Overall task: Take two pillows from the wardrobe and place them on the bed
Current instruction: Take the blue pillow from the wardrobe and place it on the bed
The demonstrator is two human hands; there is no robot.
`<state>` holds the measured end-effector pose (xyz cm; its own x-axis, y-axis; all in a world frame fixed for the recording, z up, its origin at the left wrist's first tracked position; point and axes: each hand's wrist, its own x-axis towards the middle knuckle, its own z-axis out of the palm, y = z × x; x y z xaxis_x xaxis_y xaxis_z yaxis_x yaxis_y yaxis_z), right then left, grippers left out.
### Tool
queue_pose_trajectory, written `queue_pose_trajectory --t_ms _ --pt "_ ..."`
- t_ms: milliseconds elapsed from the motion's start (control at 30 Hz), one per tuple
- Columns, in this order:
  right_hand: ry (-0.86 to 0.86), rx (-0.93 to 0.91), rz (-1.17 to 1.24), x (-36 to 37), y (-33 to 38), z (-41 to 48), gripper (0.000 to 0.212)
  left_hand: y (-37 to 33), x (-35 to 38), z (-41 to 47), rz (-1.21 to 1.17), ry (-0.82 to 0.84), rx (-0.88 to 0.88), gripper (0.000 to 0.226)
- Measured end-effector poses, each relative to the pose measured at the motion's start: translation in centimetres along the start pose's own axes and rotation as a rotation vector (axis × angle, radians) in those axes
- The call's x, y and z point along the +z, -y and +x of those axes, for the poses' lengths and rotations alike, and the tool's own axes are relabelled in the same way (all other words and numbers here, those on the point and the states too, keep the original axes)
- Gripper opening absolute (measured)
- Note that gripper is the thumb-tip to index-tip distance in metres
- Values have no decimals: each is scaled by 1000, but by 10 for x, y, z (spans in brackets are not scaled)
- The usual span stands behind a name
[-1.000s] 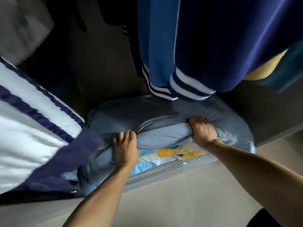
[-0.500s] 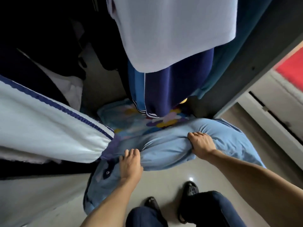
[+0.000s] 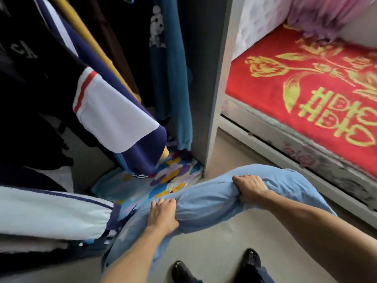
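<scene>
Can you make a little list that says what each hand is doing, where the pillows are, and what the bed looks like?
left hand: gripping the blue pillow
right hand: gripping the same pillow
blue pillow: pulled out of the wardrobe, held above the floor
flowery pillow: on the wardrobe bottom, under hanging clothes
bed: to the right, red cover with gold pattern
pillows on bed: none seen yet
</scene>
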<state>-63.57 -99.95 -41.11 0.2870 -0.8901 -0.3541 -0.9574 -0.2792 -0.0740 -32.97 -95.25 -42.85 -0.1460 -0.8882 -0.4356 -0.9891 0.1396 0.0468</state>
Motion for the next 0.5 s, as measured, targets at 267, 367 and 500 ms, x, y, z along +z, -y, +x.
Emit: queue_pose_trajectory --t_ms 267,367,500 --pt "-81 148 46 -39 -158 -49 26 -150 -62 63 41 -69 157 36" --pt "-109 201 61 -58 -221 -58 27 -208 -83 86 -17 -120 179 32" --pt "-159 256 42 -82 -296 -57 28 -274 -114 118 -29 -154 235 28"
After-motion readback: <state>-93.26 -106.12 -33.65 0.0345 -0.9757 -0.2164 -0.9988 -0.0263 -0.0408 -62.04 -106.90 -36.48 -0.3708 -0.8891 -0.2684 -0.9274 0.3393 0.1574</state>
